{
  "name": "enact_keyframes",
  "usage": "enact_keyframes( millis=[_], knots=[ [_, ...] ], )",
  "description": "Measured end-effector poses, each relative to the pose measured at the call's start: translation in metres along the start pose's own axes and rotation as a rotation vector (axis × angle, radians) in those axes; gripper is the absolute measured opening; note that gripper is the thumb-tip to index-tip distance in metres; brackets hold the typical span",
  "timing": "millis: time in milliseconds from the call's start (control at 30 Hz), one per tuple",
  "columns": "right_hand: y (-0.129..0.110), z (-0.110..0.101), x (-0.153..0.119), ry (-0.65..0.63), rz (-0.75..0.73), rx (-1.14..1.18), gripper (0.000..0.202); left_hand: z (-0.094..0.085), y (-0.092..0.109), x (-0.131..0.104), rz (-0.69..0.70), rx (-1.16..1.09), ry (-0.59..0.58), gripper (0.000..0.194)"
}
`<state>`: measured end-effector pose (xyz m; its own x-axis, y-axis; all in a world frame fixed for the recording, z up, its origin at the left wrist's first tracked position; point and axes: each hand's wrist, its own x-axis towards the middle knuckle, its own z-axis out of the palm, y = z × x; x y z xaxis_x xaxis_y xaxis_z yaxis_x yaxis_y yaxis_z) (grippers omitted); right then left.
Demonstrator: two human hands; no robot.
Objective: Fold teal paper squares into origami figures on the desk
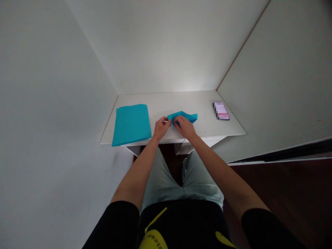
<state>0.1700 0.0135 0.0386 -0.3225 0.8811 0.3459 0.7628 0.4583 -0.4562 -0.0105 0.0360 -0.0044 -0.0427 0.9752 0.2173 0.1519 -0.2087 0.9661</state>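
Note:
A folded piece of blue paper [191,117] lies over the middle of the white table, with raised creases and a pointed right end. My left hand [162,127] is closed at its left end, thumb and fingers pinching the edge, where a thin white strip shows. On the near side of the same paper, my right hand [185,126] is closed with its fingertips pressed together on it. The fingers cover part of the folds. To the left of my left hand rests a stack of flat blue sheets [132,123], its near edge reaching the table's front edge.
The white table [199,100] stands against walls at the back and both sides. A phone-like object [221,110], partly pixelated, lies at the table's right. My legs are below the front edge, beside a drawer front.

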Motion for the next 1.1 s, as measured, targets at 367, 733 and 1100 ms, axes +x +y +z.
enact_keyframes(
  millis=[367,733,1100],
  knots=[
    [0.013,-0.005,-0.014,0.023,-0.112,0.115,0.016,-0.003,0.004,-0.003,0.068,0.033,-0.068,0.041],
    [0.005,-0.033,0.040,0.245,0.273,0.841,0.043,-0.004,0.001,-0.002,0.063,-0.054,-0.076,0.071],
    [0.007,0.014,0.054,0.262,0.441,0.610,0.030,-0.003,0.001,-0.003,0.052,-0.036,-0.114,0.064]
  ],
)
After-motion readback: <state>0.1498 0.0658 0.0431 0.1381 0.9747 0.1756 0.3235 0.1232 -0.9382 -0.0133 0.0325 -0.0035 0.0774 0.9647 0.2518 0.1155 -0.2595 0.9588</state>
